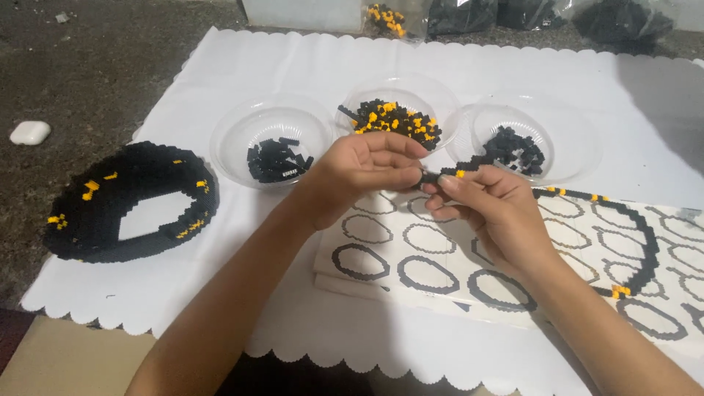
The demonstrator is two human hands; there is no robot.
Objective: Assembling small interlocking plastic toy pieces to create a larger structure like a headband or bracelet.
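Brick strip [469, 163] lies roughly level, left-right, above instruction sheet [440, 257]; left hand [367, 170] and right hand [484, 202] both pinch it.

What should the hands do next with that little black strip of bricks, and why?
Probably press the next small brick onto the end of the brick strip. The left hand and right hand meet at its near end, fingertips pinched together there. The strip is a thin curved chain, much like the ring lying on the instruction sheet, so it seems unfinished.
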